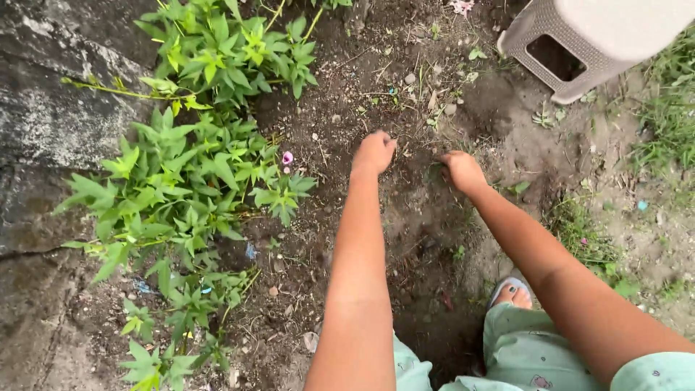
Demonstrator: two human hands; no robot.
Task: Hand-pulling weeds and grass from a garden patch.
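We have both hands down in the bare soil [405, 217] at the middle of the patch, and that dark earth is the thing being worked; it lies between the leafy green plants [195, 166] on the left and the sparse grass [666, 116] on the far right; our left hand [374, 152] is curled with its fingers bunched together and pressed into the dirt, though we cannot tell whether that grip pinches a small weed or only loose earth; our right hand [463, 171] sits just beside it, also curled knuckles-up on the ground near a tiny green sprout [518, 187], and again the fingertips are hidden, so what they close on is not visible; we judge the step in hand to be picking or loosening at the soil surface by finger, with both hands already in contact; the next move, as we read it, calls for a firm close of the fingers low at the ground and a steady pull, kept clear of the plants to the left; outward from there, small stones and twigs scatter the far soil; a woven beige stool [572, 51] stands at the far right; a grey stone slab [43, 130] borders the left; near us, our foot in a sandal [511, 292] and pale green trousers [528, 355] show.
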